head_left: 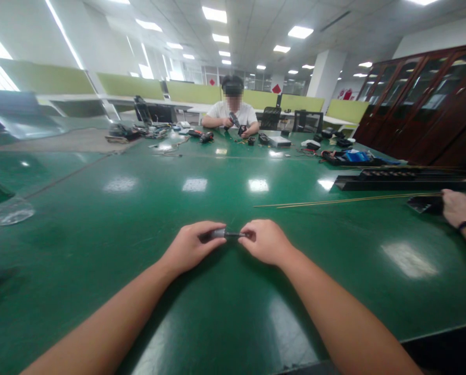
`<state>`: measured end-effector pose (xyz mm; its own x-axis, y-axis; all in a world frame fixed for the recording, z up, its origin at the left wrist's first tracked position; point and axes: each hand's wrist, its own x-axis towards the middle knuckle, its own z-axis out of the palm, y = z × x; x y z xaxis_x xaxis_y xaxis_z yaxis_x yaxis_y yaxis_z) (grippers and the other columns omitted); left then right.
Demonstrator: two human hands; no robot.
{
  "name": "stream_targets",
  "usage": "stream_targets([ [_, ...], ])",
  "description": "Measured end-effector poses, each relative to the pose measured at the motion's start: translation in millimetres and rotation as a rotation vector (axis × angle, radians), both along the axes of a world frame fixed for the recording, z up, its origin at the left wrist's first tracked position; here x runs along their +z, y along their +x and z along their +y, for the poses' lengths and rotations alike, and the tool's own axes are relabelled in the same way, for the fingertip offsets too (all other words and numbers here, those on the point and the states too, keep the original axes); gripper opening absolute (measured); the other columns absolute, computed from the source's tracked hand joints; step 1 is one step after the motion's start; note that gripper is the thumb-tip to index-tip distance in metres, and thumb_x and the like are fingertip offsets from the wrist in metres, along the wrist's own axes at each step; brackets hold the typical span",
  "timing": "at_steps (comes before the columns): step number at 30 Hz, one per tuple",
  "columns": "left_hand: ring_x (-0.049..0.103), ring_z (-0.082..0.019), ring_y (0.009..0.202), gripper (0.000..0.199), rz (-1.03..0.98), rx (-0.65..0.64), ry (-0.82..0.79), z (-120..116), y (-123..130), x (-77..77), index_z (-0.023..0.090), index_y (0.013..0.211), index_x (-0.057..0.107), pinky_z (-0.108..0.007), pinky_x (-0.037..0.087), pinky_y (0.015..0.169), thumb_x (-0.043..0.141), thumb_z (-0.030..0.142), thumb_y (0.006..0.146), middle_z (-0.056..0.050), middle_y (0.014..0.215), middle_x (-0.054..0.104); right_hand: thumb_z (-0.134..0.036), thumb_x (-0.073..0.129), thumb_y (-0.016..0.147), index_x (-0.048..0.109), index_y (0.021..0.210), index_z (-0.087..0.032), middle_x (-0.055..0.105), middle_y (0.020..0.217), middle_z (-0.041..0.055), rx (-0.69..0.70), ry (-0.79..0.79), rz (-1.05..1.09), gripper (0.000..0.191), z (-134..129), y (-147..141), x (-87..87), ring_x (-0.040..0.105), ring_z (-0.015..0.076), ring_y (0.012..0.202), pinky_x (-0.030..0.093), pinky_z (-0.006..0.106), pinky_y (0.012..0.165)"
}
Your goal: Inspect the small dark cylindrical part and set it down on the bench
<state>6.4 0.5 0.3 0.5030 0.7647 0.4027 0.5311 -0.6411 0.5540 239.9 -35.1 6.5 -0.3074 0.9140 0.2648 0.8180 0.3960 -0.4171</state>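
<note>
Tool [224, 234] gripped at both ends!

Left hand [191, 246] first: partly closed, thumb and fingers around the grey handle [218, 234]. Across the gap runs the dark shaft [232, 234], level above the green surface [225, 312]. Now the right hand [267, 241], pinched nearly closed on the shaft's far end. Step in hand: seemingly working that end; next calls for steady alignment.

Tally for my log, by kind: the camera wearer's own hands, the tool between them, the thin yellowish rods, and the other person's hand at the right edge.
Own hands: 2 (left hand, right hand)
Grey-and-black tool: 1
Thin yellowish rods: 2
Other person's hand at the right edge: 1
Total: 6
</note>
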Motion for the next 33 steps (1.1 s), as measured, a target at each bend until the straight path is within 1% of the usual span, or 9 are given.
stream_targets([
  [6, 0.069, -0.018, 0.080, 0.037, 0.035, 0.046, -0.010, 4, -5, 2.4, 0.024, 0.110, 0.073, -0.028, 0.056, 0.073, 0.067, 0.049, 0.084, -0.004, 0.103, 0.075, -0.034, 0.065, 0.085, 0.076, 0.090, -0.023, 0.074, 0.084, 0.0031, -0.070, -0.016, 0.033, 0.016, 0, 2, 1.5, 0.065, 0.0185, 0.077, 0.044, 0.028, 0.067],
  [10, 0.067, -0.019, 0.075, 0.040, -0.020, 0.221, 0.028, 13, -13, 4.4, 0.023, 0.107, 0.074, -0.027, 0.054, 0.069, 0.069, 0.052, 0.081, -0.004, 0.095, 0.076, -0.035, 0.065, 0.085, 0.077, 0.092, -0.023, 0.075, 0.086, 0.0036, -0.149, -0.048, 0.076, 0.018, 0, 3, 2.0, 0.067, 0.0188, 0.077, 0.046, 0.028, 0.068],
  [13, 0.063, -0.018, 0.068, 0.043, -0.154, 0.359, -0.067, 20, -16, 5.6, 0.019, 0.102, 0.074, -0.026, 0.050, 0.062, 0.070, 0.054, 0.078, -0.004, 0.085, 0.075, -0.035, 0.065, 0.084, 0.077, 0.092, -0.023, 0.076, 0.087, 0.0035, -0.127, -0.066, 0.070, 0.019, 1, 2, 2.2, 0.068, 0.0190, 0.080, 0.046, 0.028, 0.069],
  [15, 0.064, -0.019, 0.074, 0.045, -0.315, 0.405, -0.200, 22, -15, 5.1, 0.018, 0.101, 0.073, -0.025, 0.050, 0.064, 0.071, 0.055, 0.075, -0.005, 0.087, 0.074, -0.036, 0.064, 0.084, 0.077, 0.092, -0.023, 0.076, 0.088, 0.0031, -0.105, -0.079, 0.059, 0.020, 0, 1, 2.4, 0.068, 0.0185, 0.080, 0.046, 0.027, 0.068],
  [17, 0.065, -0.019, 0.080, 0.052, -0.464, 0.421, -0.312, 23, -12, 3.0, 0.016, 0.107, 0.069, -0.024, 0.051, 0.067, 0.071, 0.056, 0.074, -0.007, 0.097, 0.073, -0.036, 0.063, 0.084, 0.077, 0.093, -0.024, 0.076, 0.088, 0.0026, -0.086, -0.086, 0.050, 0.020, 0, -1, 2.5, 0.068, 0.0178, 0.079, 0.045, 0.027, 0.067],
  [21, 0.066, -0.016, 0.082, 0.067, -0.625, 0.412, -0.422, 23, -9, -3.6, 0.015, 0.125, 0.058, -0.026, 0.055, 0.073, 0.072, 0.054, 0.072, -0.009, 0.111, 0.069, -0.037, 0.062, 0.084, 0.077, 0.092, -0.025, 0.076, 0.086, 0.0012, -0.057, -0.089, 0.040, 0.021, -1, -2, 1.1, 0.068, 0.0170, 0.077, 0.044, 0.026, 0.064],
  [25, 0.067, -0.018, 0.090, 0.066, -0.764, 0.391, -0.563, 21, -13, -3.9, 0.015, 0.112, 0.066, -0.031, 0.054, 0.088, 0.085, 0.048, 0.059, -0.009, 0.107, 0.070, -0.039, 0.063, 0.084, 0.076, 0.092, -0.025, 0.076, 0.085, 0.0007, -0.036, -0.092, 0.053, 0.021, -1, -2, -2.0, 0.067, 0.0166, 0.075, 0.044, 0.026, 0.063],
  [28, 0.068, -0.020, 0.090, 0.065, -0.720, 0.405, -0.547, 16, -19, 9.8, 0.015, 0.107, 0.067, -0.033, 0.053, 0.091, 0.086, 0.050, 0.056, -0.008, 0.103, 0.071, -0.040, 0.063, 0.084, 0.076, 0.092, -0.024, 0.076, 0.086, 0.0011, -0.031, -0.107, 0.081, 0.022, 0, -4, -4.0, 0.067, 0.0165, 0.075, 0.045, 0.025, 0.063],
  [33, 0.065, -0.022, 0.099, 0.057, -0.516, 0.544, -0.417, -12, -43, 50.2, 0.017, 0.105, 0.069, -0.041, 0.043, 0.106, 0.083, 0.051, 0.062, -0.005, 0.101, 0.072, -0.041, 0.063, 0.084, 0.076, 0.093, -0.024, 0.076, 0.086, 0.0019, -0.023, -0.130, 0.122, 0.024, 0, -6, -5.2, 0.067, 0.0160, 0.075, 0.045, 0.025, 0.063],
])
